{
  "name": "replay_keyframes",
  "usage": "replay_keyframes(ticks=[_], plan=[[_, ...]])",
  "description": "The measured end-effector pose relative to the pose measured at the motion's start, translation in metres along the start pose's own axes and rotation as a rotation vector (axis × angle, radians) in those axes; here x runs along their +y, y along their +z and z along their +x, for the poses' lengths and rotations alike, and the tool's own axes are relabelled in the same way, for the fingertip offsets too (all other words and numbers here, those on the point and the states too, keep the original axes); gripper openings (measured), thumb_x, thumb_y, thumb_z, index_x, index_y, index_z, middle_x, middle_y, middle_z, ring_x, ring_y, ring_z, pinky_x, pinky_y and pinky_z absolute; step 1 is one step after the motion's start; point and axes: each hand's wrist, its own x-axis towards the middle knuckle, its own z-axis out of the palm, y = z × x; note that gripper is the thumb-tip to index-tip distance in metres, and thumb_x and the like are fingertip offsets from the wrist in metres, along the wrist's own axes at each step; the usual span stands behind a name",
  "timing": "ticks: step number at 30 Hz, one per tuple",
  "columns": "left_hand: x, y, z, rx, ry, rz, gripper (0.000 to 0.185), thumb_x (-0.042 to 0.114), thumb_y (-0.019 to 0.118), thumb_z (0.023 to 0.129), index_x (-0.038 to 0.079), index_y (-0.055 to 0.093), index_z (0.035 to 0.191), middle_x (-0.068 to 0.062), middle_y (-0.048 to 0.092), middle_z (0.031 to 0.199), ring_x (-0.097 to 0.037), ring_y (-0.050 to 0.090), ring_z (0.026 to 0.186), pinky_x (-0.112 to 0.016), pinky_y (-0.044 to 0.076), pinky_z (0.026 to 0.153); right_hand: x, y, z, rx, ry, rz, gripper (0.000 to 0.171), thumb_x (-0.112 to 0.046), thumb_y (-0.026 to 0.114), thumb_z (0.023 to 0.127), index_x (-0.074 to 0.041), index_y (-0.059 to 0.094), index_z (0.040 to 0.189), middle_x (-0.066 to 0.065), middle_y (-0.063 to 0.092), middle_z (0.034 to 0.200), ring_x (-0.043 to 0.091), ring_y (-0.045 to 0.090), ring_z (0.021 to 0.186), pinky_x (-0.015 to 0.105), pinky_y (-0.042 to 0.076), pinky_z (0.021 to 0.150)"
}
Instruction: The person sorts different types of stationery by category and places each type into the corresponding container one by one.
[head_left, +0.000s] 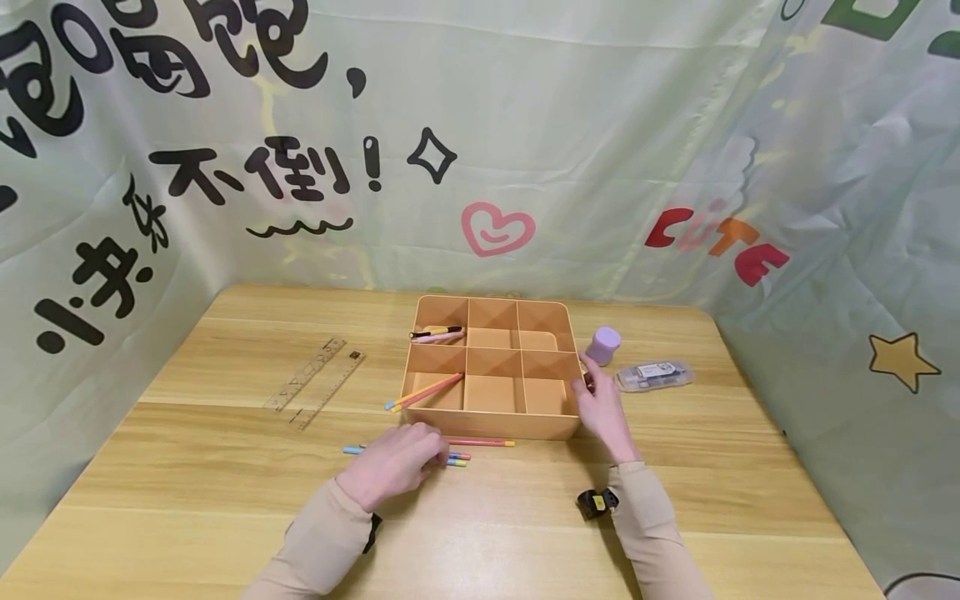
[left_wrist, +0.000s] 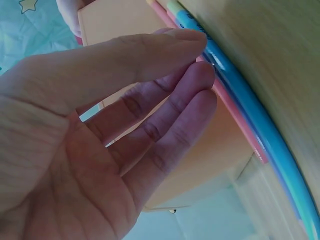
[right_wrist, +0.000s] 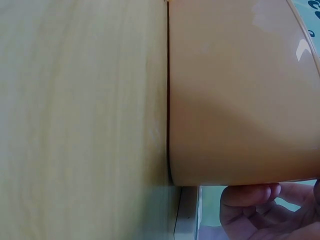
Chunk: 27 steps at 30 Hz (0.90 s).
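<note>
- Orange plastic tray [head_left: 491,423] with six compartments sits mid-table; sorting pens into it looks partly done, judging by what lies in and out of it.
- Done so far, it seems: a black-and-yellow pen and a pink one [head_left: 437,335] lie in the far-left compartment, and two pens [head_left: 424,392] lean in the near-left compartment, their ends poking over its left wall.
- Left to do, as I read it: several pens [head_left: 480,442] lie on the table [head_left: 187,492] just in front of the tray's near wall, pink, blue and yellow among them.
- Left hand [head_left: 395,463] rests on those loose pens; in the left wrist view its fingers [left_wrist: 165,125] are nearly straight, tips touching the blue and pink pens, not curled round any. No pen is lifted yet.
- Right hand [head_left: 600,406] sits against the tray's right side near the front corner. The right wrist view shows curled fingertips [right_wrist: 250,195] at the tray wall, so it appears to steady the tray, though I cannot tell whether it truly grips the rim.
- Four compartments look bare of pens.
- Off to the sides, untouched: two clear rulers [head_left: 315,383] left of the tray, a lilac cylinder [head_left: 603,345] and a clear case [head_left: 655,375] to its right.
</note>
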Motion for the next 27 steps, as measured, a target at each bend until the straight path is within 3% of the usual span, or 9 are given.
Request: replay_keyframes(ticks=[5, 11, 18, 27], plan=[[-0.0014, 0.0013, 0.0022, -0.014, -0.024, -0.01, 0.023, -0.005, 0.077, 0.079, 0.012, 0.063, 0.072, 0.002, 0.062, 0.071, -0.007, 0.052, 0.064, -0.019, 0.043, 0.056, 0.0, -0.0003, 0.0006, -0.008, -0.001, -0.002, 0.049, 0.002, 0.05, 0.095, 0.006, 0.048, 0.144, 0.011, 0.05, 0.078, 0.016, 0.044, 0.067, 0.026, 0.038, 0.062], [-0.0021, 0.0009, 0.0, 0.007, -0.032, 0.01, 0.023, -0.003, 0.079, 0.078, 0.013, 0.062, 0.072, 0.003, 0.061, 0.071, -0.009, 0.055, 0.066, -0.02, 0.044, 0.058, 0.0, -0.0001, 0.0008, -0.006, -0.005, -0.002, 0.049, 0.003, 0.05, 0.095, 0.006, 0.049, 0.144, 0.011, 0.05, 0.078, 0.015, 0.044, 0.067, 0.026, 0.038, 0.062], [-0.0024, -0.0017, 0.002, -0.06, -0.061, 0.008, 0.018, -0.001, 0.08, 0.078, 0.011, 0.068, 0.073, 0.002, 0.068, 0.076, -0.011, 0.06, 0.068, -0.023, 0.05, 0.059, 0.0003, -0.0004, 0.0011, -0.009, 0.002, -0.001, 0.049, 0.002, 0.049, 0.095, 0.006, 0.048, 0.144, 0.011, 0.05, 0.079, 0.016, 0.046, 0.068, 0.026, 0.039, 0.063], [-0.004, 0.0014, 0.0001, 0.014, -0.039, 0.065, 0.019, 0.0, 0.083, 0.076, 0.011, 0.068, 0.079, 0.0, 0.068, 0.082, -0.015, 0.063, 0.076, -0.027, 0.052, 0.063, -0.0002, -0.0007, 0.001, -0.013, 0.009, 0.001, 0.049, 0.002, 0.05, 0.096, 0.005, 0.048, 0.145, 0.012, 0.051, 0.079, 0.017, 0.046, 0.069, 0.027, 0.04, 0.064]])
